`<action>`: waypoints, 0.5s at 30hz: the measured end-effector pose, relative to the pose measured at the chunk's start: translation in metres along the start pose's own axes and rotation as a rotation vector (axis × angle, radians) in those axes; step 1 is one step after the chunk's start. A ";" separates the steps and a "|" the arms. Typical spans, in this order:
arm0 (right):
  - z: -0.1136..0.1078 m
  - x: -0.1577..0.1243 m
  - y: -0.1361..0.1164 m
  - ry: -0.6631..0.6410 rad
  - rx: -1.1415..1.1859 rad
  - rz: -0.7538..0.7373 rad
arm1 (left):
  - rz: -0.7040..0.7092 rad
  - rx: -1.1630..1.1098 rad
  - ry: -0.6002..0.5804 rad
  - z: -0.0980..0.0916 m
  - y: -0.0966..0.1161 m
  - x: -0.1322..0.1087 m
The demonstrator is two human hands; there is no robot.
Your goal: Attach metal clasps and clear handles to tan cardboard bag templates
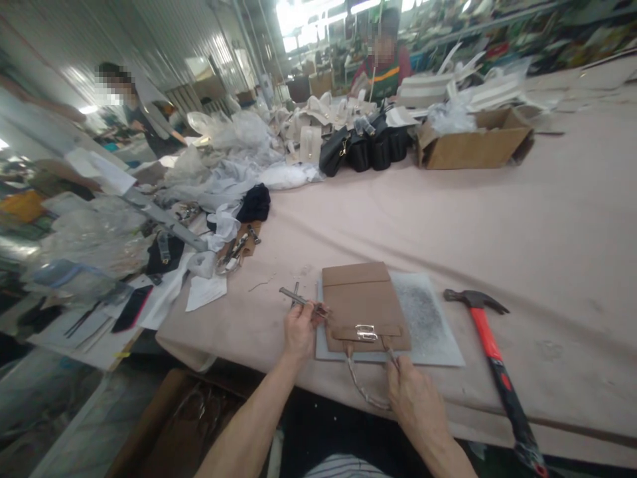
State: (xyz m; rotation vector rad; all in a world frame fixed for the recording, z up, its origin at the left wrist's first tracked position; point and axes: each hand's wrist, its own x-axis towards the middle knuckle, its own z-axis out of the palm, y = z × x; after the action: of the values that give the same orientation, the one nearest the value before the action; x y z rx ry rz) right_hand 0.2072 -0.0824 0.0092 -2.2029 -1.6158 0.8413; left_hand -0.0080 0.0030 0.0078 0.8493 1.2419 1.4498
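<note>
A brown handbag (361, 292) lies flat, its handles toward me and a shiny, clear-wrapped clasp (367, 332) near the handle end. Under it is a grey slab (432, 325), its top darkly speckled. At the bag's left edge, my left hand (300, 330) is closed, fingers pinched around a slim grey metal tool (292, 296) with crossing parts; its exact kind is unclear. My right hand (414, 393) is closed around the wrapped handle (365, 393) at the bag's near right side. The fingertips of that hand are partly hidden.
To the right lies a claw hammer (488, 338) with a red and black grip. Metal hardware (241, 249) and a phone (132, 309) are at left. Black bags (371, 147), a cardboard box (475, 146) and plastic wrap (233, 146) line the back. Two people are beyond.
</note>
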 end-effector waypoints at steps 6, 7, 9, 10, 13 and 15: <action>0.029 -0.027 -0.004 -0.137 0.432 0.043 | 0.067 0.010 -0.238 0.029 0.024 -0.008; 0.033 -0.031 -0.004 -0.169 0.542 0.068 | 0.066 0.042 -0.277 0.037 0.024 -0.009; 0.035 -0.036 -0.004 -0.214 0.822 0.141 | 0.050 0.109 -0.345 0.052 0.017 -0.009; 0.033 -0.036 -0.003 -0.222 0.971 0.189 | 0.039 0.145 -0.375 0.058 0.012 -0.008; 0.022 -0.031 -0.002 -0.193 1.302 0.334 | 0.017 0.222 -0.425 0.064 -0.003 -0.008; 0.013 -0.028 -0.004 -0.179 1.445 0.381 | 0.003 0.228 -0.412 0.063 -0.008 -0.007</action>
State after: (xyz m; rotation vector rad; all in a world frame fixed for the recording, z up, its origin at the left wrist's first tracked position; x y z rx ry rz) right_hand 0.1903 -0.1084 0.0088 -1.2955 -0.2330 1.6056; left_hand 0.0546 0.0121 0.0143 1.2341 1.0983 1.0746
